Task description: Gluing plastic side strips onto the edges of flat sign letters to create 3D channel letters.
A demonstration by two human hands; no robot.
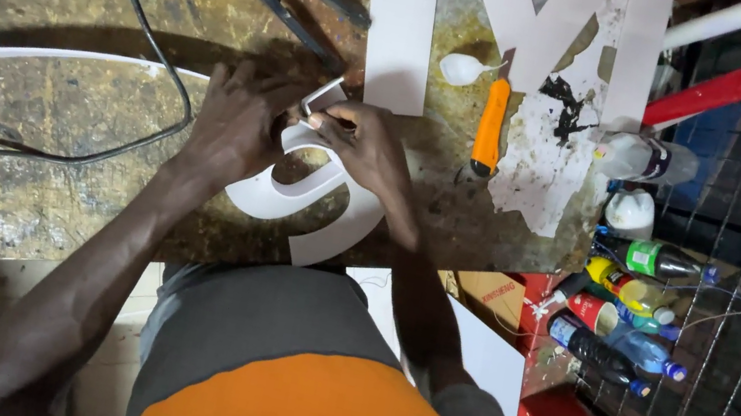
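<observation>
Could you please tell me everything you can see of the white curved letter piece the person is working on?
The white curved letter piece lies flat on the stained, worn workbench near its front edge. It looks like rigid plastic or foam board, cut into an S-like curve with raised side walls. The left hand and the right hand both press on its upper end, pinching a thin white strip against it. Its lower end overhangs the bench edge.

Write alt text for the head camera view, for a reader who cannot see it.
Seen from above, a person's left hand and right hand press on a curved white letter shape lying on a stained workbench. An orange-handled knife lies to the right, with bottles beyond the bench edge.
</observation>
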